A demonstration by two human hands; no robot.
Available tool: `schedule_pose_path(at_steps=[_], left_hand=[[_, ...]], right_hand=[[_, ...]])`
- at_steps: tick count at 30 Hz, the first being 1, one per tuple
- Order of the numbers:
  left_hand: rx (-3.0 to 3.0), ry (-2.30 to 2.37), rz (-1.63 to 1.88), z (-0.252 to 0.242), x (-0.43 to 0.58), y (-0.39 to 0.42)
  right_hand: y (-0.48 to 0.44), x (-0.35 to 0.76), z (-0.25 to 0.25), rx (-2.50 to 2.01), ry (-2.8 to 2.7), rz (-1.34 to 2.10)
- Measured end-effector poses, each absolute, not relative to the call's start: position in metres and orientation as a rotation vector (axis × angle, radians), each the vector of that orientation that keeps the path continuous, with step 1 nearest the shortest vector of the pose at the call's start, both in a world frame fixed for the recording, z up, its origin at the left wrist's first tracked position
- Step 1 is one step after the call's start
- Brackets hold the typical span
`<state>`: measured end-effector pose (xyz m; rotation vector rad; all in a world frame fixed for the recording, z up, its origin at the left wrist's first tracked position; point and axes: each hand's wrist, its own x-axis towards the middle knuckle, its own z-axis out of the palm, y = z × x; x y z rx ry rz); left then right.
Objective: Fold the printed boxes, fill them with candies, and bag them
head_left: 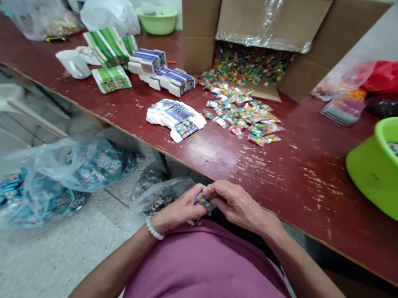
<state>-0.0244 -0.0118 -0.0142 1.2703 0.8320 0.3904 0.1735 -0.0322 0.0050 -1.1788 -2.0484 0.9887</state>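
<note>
Left hand [181,207] gripped a small printed carton [205,202] between closed fingers, right hand [236,203] pinched its edge with bent fingers, its multicoloured face showed, partly covered

Printed piece [204,203] mostly covered by my left hand [183,207] and right hand [238,204]; can't tell how my right fingertips meet it. Lime tub [379,172] cut by right edge. Carton flap [241,14] hides part of the heaped sweets [247,65]; wrapper print too small to read.
</note>
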Motion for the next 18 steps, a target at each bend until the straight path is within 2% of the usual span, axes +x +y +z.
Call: schedule_pose_path(at_steps=[3,7,11,15,18], left_hand=[[1.262,0.835,0.478,-0.023,-0.015,-0.025],[1.220,0.884,0.418,-0.026,-0.009,-0.037],[1.350,0.923,0.449,-0.022,-0.011,-0.041],[1.211,0.833,0.579,-0.024,-0.013,-0.040],[1.020,0.823,0.632,-0.028,-0.015,-0.038]], right_hand=[[-0.040,0.180,0.001,-1.227,-1.900,1.037],[-0.054,0.191,-0.013,-1.335,-1.602,1.045],[-0.066,0.187,-0.013,-1.397,-1.756,0.791],[-0.068,0.178,-0.007,-1.475,-1.761,0.503],[-0.066,0.175,-0.011,-1.607,-1.508,0.752]])
